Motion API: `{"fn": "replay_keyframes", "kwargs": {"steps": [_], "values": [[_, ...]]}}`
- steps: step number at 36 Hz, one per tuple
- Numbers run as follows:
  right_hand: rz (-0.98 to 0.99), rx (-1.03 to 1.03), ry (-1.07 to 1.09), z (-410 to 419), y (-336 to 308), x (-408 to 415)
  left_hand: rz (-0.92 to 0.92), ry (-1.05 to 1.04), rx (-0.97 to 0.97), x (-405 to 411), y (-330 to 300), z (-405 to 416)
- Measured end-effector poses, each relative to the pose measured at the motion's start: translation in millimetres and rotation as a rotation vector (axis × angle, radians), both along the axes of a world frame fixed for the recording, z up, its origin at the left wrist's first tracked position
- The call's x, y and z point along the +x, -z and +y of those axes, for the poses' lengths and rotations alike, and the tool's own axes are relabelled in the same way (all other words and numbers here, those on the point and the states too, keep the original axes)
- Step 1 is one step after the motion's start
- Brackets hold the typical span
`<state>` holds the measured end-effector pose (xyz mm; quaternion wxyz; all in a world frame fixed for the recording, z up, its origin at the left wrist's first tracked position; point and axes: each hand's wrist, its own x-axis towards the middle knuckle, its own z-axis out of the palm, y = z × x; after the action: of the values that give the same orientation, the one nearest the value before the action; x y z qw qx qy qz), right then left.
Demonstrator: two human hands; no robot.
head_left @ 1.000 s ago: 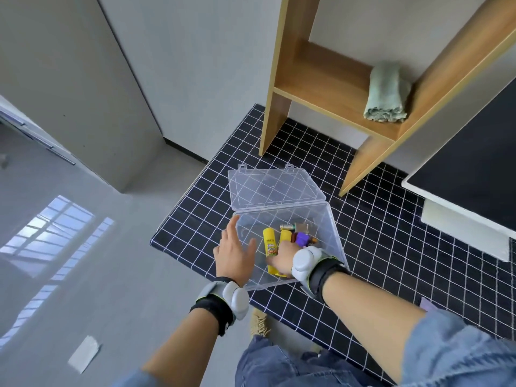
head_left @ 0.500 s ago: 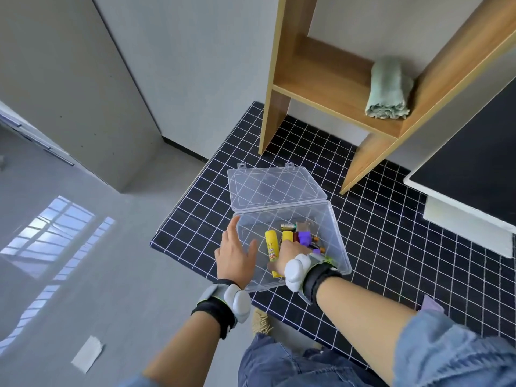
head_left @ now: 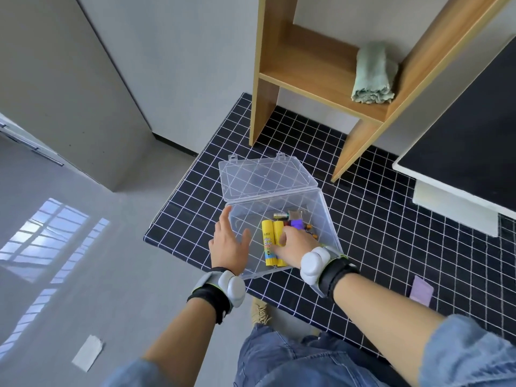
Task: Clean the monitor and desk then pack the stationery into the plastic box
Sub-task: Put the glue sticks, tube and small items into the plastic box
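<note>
1. The clear plastic box (head_left: pixel 324 216) sat near the front left corner of the tabletop (head_left: pixel 391 247), which was covered in a black cloth with a white grid.
2. Its lid (head_left: pixel 265 177) was flung back, lying open on the far side of the box.
3. The left hand (head_left: pixel 230 247) was spread flat with its fingers apart, resting against the box's left wall and holding nothing.
4. The right hand (head_left: pixel 296 244) was down inside the box, fingers curled low over the things there; whether it gripped anything, I could not tell.
5. Two yellow glue sticks (head_left: pixel 269 241) lay side by side in the box, just beside the right hand's fingers.
6. Beyond them were a battery (head_left: pixel 280 215), something purple (head_left: pixel 296 224) and a few small bits too jumbled to name.
7. A wooden shelf (head_left: pixel 315 79) stood at the back of the tabletop, with a folded green cloth (head_left: pixel 372 78) lying on it.
8. The monitor (head_left: pixel 474 141), dark-screened, stood to the right, well apart from the box.
9. A small lilac pad (head_left: pixel 421 290) lay on the tabletop near the right forearm.
10. A scrap of paper (head_left: pixel 88 356) lay on the grey floor to the left.
</note>
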<state>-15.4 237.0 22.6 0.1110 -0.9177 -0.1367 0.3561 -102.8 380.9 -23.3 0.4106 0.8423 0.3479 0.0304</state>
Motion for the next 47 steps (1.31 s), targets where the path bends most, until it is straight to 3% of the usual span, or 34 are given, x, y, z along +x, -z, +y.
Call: {"fn": "replay_keyframes", "kwargs": {"steps": [14,23,35,47], "values": [[-0.319,0.275,0.217,-61,-17,7,0.012,0.005,0.000,1,-4,-1],[-0.428,0.315,0.461,-145,-23,26,0.012,0.019,0.075,0,-15,-6],[-0.391,0.170,0.776,-267,-6,27,0.057,0.008,0.082,0,-14,-8],[-0.059,-0.073,0.965,-328,38,-9,0.070,-0.015,0.082,1,-4,-3]]}}
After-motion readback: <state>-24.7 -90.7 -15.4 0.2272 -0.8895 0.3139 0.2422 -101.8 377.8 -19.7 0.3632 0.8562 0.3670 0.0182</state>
